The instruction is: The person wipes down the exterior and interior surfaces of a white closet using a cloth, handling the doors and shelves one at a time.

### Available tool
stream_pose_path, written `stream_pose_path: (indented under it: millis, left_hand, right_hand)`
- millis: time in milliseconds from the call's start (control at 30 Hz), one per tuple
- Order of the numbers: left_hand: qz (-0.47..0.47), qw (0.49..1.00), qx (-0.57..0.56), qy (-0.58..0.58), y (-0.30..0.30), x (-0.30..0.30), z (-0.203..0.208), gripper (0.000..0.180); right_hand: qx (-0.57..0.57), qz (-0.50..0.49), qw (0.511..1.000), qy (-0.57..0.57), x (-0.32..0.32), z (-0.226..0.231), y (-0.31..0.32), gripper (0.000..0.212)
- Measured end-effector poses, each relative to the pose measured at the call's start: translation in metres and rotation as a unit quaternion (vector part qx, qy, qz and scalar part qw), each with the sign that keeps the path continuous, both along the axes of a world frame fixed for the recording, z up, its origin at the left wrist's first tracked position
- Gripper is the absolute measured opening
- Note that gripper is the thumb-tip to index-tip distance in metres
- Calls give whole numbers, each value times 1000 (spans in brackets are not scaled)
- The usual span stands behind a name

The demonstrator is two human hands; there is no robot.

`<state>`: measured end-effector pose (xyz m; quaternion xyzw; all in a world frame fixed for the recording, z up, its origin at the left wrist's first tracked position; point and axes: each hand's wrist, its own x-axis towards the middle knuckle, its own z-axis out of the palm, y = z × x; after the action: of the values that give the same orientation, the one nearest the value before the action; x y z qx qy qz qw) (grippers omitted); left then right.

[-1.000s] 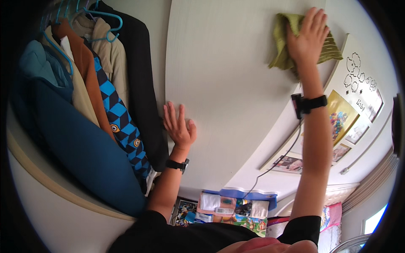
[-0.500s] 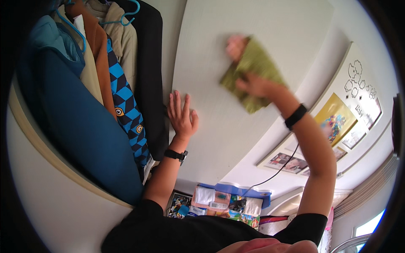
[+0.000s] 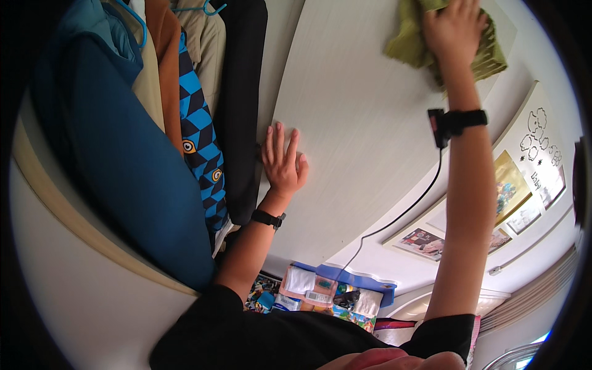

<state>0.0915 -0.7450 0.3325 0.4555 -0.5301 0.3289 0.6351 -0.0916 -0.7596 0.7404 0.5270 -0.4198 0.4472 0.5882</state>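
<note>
My left hand (image 3: 283,163) lies flat and open, fingers apart, on a pale wood-grain wardrobe door (image 3: 351,123) close to its left edge. Up at the top right of the same door, my right hand (image 3: 455,31) presses a crumpled olive-green cloth (image 3: 407,43) against the surface. Parts of the cloth stick out on both sides of that hand, and some of it is hidden beneath the palm. A black band with a thin cable is strapped round the right wrist; another dark band is on the left wrist.
Coats and jackets (image 3: 117,142) hang on blue hangers (image 3: 203,8) to the left, inside the wardrobe. Beyond the door, a white picture frame board (image 3: 518,179) is on the wall at the right. Below is a blue bin (image 3: 386,295) with several packages.
My right hand has carried the cloth up and to the right across the door. My left hand stays on the door; the whole view has shifted slightly.
</note>
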Motion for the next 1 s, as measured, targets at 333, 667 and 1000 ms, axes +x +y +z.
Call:
stream_pose_path:
  millis: [333,667,1000]
  left_hand:
    - [-175,981,-7,82,33,22,6,46]
    - [-144,987,-1,65,22,16,-22,45]
    - [-48,998,-34,27,7,17,-29,36]
  right_hand:
    - [268,321,886,200,78,-230,20,91]
    - [289,390,847,216,18,-235,18,88]
    - [16,169,978,118,-91,-53,-22,90]
